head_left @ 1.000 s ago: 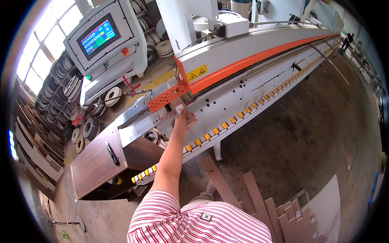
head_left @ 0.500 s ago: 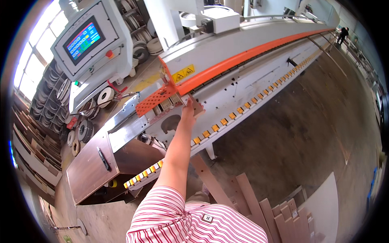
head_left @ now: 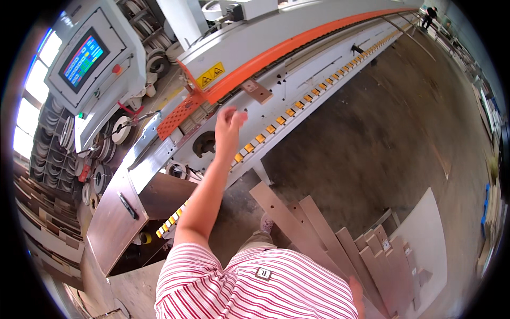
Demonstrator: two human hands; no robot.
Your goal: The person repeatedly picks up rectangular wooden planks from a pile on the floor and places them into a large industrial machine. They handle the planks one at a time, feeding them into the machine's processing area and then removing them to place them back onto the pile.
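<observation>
My left hand [head_left: 231, 119] is raised over the front of a long edge banding machine [head_left: 319, 50], its fingers loosely bent, slightly blurred and holding nothing. Just beyond it, apart from the fingers, a small brown board [head_left: 258, 92] with a hole near its end sticks out from beneath the orange rail [head_left: 276, 65]. Low on the right, a strip of skin from my right hand or forearm [head_left: 357, 296] shows beside my striped shirt. Its fingers cannot be made out. Several brown boards [head_left: 313, 223] lean close to that side.
A control panel with a lit screen [head_left: 83, 59] stands at the left. Yellow-topped rollers [head_left: 271, 129] line the machine's front edge. A black pen-like tool [head_left: 127, 206] lies on a brown cabinet top [head_left: 114, 228]. Edging rolls [head_left: 121, 130] stand behind. A person [head_left: 429, 17] is far off.
My left hand has let go of the small board and drawn back toward me. The board has moved right along the machine. My view has shifted, and skin now shows at my right side.
</observation>
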